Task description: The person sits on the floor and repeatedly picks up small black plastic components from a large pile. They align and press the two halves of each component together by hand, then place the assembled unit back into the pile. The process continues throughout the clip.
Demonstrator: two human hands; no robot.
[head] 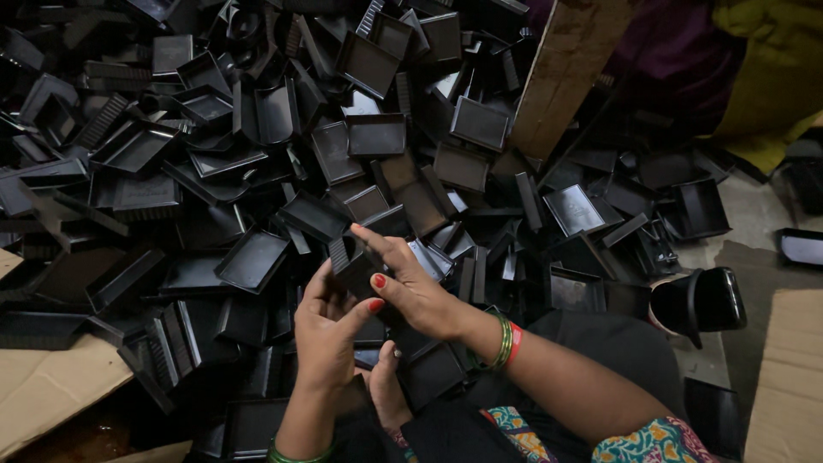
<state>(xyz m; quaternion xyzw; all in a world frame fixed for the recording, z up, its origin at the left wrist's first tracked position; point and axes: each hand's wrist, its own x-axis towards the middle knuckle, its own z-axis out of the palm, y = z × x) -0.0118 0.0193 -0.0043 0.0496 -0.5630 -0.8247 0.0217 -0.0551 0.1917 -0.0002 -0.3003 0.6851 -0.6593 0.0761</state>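
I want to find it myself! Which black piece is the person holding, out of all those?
Start at the huge heap of black plastic trays and come down to its near edge, where two hands meet. The small black tray piece sits between the left hand and right hand. It alone is lifted and gripped by fingers; the others lie loose.

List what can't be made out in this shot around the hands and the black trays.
- Held black part, head view: the left hand and right hand cover most of it, so its shape is unclear.
- Floor under the tray pile: buried by the trays.
- Dark cloth top right: cut by the frame edge, too dim to identify.
- Cardboard: cut by the right edge.
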